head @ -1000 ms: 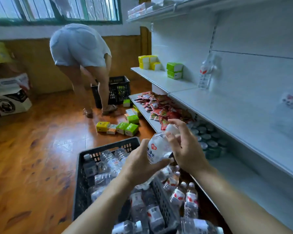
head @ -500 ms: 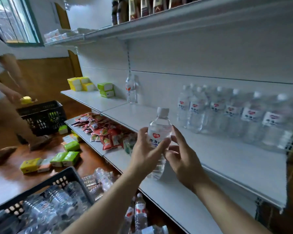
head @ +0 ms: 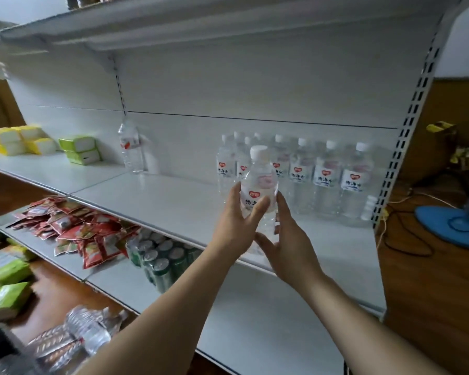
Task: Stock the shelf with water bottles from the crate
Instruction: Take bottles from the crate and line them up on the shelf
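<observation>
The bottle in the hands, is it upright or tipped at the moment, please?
Upright. The bottle has its white cap on top and label level, held by the left hand, the right hand beside it, above the shelf.

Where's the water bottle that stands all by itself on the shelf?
The lone bottle stands at the back of the middle shelf, left of centre in the head view, between the green packs and the row of bottles.

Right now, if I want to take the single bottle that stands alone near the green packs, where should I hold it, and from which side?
Grip the lone bottle around its body, near the label, coming from the front. It stands upright close to the back panel, so the rear is closed. The green packs sit apart on its left, leaving both flanks free for fingers.
</observation>
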